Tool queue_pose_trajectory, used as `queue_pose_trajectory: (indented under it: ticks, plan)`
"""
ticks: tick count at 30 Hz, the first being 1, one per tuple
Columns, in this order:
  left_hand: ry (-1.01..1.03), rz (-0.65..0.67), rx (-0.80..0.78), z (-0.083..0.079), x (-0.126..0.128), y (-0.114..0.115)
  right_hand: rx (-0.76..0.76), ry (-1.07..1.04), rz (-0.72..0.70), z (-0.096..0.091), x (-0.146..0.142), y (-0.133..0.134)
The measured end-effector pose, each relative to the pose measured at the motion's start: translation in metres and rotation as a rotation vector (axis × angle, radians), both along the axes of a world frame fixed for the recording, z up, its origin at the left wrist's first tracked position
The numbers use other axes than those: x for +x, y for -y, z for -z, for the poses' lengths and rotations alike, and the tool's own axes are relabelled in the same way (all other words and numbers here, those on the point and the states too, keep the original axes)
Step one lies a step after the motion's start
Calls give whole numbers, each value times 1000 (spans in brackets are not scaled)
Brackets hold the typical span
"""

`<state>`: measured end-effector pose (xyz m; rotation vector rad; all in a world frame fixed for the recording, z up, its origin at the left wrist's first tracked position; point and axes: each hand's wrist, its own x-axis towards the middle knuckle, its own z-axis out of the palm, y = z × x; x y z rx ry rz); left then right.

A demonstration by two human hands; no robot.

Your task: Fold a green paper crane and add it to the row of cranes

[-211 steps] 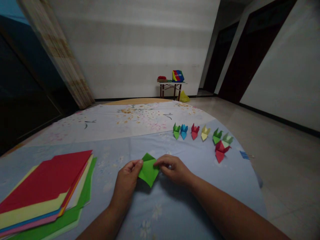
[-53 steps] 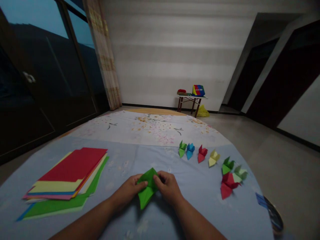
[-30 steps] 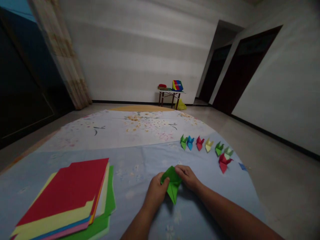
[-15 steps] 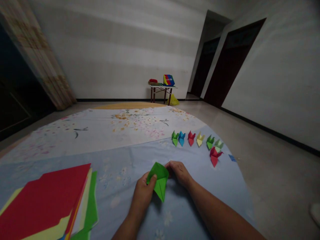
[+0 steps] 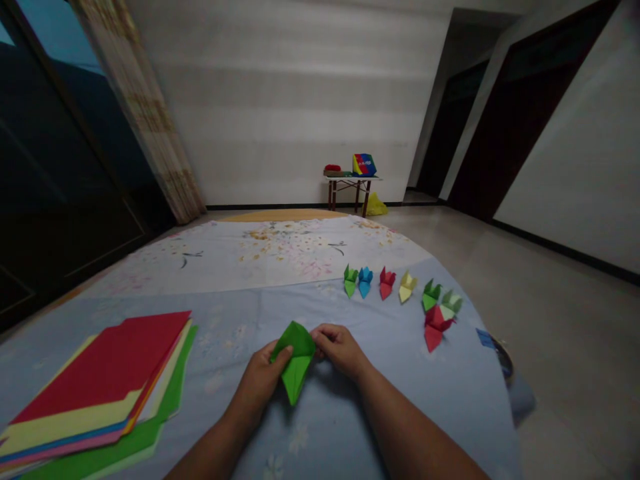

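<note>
A green paper piece (image 5: 297, 360), folded to a kite-like shape with its point toward me, is held just above the blue cloth (image 5: 380, 400). My left hand (image 5: 261, 377) pinches its left edge with thumb and fingers closed. My right hand (image 5: 341, 349) pinches its upper right corner, fingers curled. A stack of coloured paper sheets (image 5: 103, 383), red on top, lies to the left of my left hand.
Several small folded paper figures (image 5: 400, 290) in green, blue, red and yellow stand in a row at the right of the cloth. A floral white cloth (image 5: 260, 250) lies beyond. A small table (image 5: 353, 187) with colourful items stands by the far wall. Bare floor lies to the right.
The green paper has gone from a flat diamond to a narrower pointed fold. Both hands stay pinched on it. The camera view has swayed left and right.
</note>
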<state>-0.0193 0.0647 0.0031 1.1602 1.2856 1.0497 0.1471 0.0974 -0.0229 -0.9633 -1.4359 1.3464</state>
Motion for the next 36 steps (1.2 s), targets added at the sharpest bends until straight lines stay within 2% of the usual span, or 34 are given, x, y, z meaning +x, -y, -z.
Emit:
queue_pose_trajectory:
  ticks: [6, 12, 18, 23, 29, 36]
  plan:
    - [33, 1, 19, -3, 12, -17, -38, -124, 5, -1, 3, -3]
    - [69, 4, 57, 7, 19, -30, -97, -289, 12, 2, 9, -6]
    - [86, 1, 89, 14, 17, -29, -96, -195, 18, -4, 7, -2]
    - [74, 31, 124, 14, 17, -30, -180, -195, 35, -10, 4, -2]
    - [53, 58, 143, 16, 17, -33, -305, -149, -78, -17, 10, -11]
    - [43, 97, 133, 12, 16, -32, -245, -160, -73, -13, 12, -12]
